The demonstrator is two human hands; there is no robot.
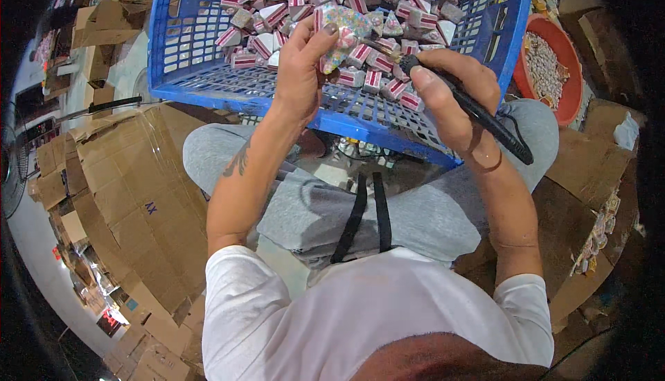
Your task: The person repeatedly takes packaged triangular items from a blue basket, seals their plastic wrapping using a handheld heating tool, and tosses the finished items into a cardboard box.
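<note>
My left hand (pixel 299 69) pinches a toy cake slice (pixel 346 29) covered in multicoloured sprinkle specks, holding it above the near part of a blue plastic crate (pixel 277 112). My right hand (pixel 460 97) is wrapped round a black-handled tool (pixel 485 119) with a thin metal tip, much like a soldering iron. Its tip points left at the slice; I cannot tell whether they touch. Below both hands, the crate holds many small toy cake slices (pixel 273 14) with red-and-white striped sides and pale speckled faces.
A red tub (pixel 575 69) of small pale pieces stands right of the crate. Flattened cardboard (pixel 131 187) lies on the left, and more cardboard (pixel 589 159) on the right. A fan (pixel 12 163) stands at the far left. My crossed legs (pixel 374 208) sit before the crate.
</note>
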